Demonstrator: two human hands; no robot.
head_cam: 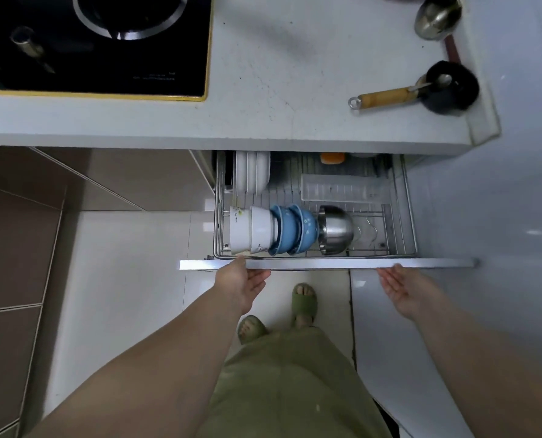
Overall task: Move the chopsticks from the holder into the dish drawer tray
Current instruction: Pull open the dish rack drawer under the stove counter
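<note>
The dish drawer [326,264] stands pulled out below the counter, its wire rack exposed. A clear plastic tray [336,188] lies at the back right of the rack and looks empty. My left hand [244,284] is palm-up at the left part of the drawer's front panel, with the thumb over the top edge and the fingers under it. My right hand [402,289] is palm-up with its fingers apart, and its fingertips just reach the underside of the panel further right. No chopsticks or holder are recognisable in view.
The rack holds white plates [252,172], white and blue bowls [273,230] on their sides, and a steel bowl [336,230]. On the counter [295,74] are a black hob [92,42], a steel ladle [437,17] and a wooden-handled tool [386,97] across a black round object. My feet in green slippers stand below the drawer.
</note>
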